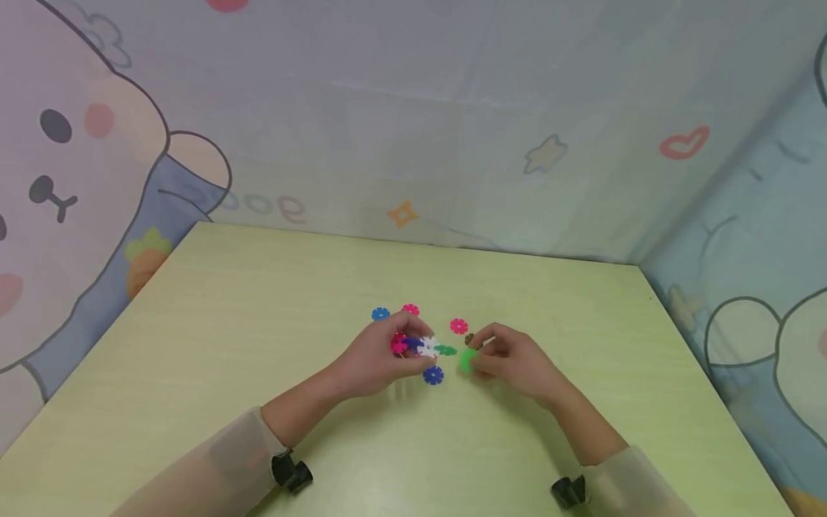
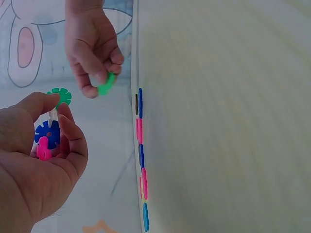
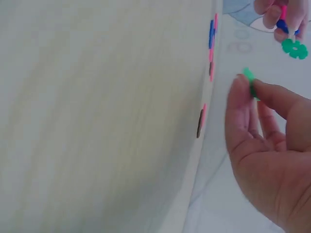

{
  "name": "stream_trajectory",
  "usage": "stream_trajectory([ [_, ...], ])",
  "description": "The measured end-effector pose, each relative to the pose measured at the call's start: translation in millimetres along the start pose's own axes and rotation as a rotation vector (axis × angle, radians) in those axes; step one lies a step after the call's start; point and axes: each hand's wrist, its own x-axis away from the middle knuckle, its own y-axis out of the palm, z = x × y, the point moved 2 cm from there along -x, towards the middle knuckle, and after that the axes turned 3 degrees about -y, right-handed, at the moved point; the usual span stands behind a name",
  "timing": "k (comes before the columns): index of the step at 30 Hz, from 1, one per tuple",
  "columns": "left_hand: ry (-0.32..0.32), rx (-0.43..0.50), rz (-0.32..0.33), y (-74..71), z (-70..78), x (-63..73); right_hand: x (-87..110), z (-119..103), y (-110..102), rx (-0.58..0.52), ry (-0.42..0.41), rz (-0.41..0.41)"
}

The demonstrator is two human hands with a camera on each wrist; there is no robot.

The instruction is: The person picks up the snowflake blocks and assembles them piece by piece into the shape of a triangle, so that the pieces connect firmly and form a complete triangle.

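My left hand [image 1: 371, 365] grips a short chain of linked plastic snowflake discs. In it a pink disc [image 1: 398, 345] and a dark blue disc [image 2: 47, 134] lie nearest the palm. A white disc [image 1: 427, 347] follows, and a green disc [image 1: 446, 350] sticks out at the end toward the right hand. Between thumb and fingertips, my right hand [image 1: 520, 365] pinches a single light green disc [image 1: 468, 361], a small gap from the chain's green end. Both hands are raised above the tabletop, as the wrist views show.
Loose discs lie flat on the pale table [image 1: 258, 301] around the hands: a light blue disc [image 1: 380, 314], a pink one behind the left hand, another pink disc [image 1: 459, 326], a brown disc [image 1: 469, 339] beside the right fingers, and a blue disc [image 1: 433, 375] in front. A printed cloth [image 1: 452, 143] hangs behind.
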Motion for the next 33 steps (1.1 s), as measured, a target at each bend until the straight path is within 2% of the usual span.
stream_trajectory([
  [6, 0.009, 0.012, 0.001, -0.8, 1.6, -0.6, 13.5, -13, -1, -0.280, -0.018, 0.013],
  [10, 0.012, 0.022, 0.001, -1.0, 1.2, -0.4, 16.6, -19, 2, -0.346, -0.020, -0.003],
  [20, 0.008, 0.048, -0.008, -1.0, -1.9, 0.3, 16.3, -19, 8, -0.389, 0.008, -0.003],
  [33, 0.002, 0.058, -0.021, -0.8, -2.4, 0.0, 15.1, -21, 10, -0.410, -0.001, -0.001],
])
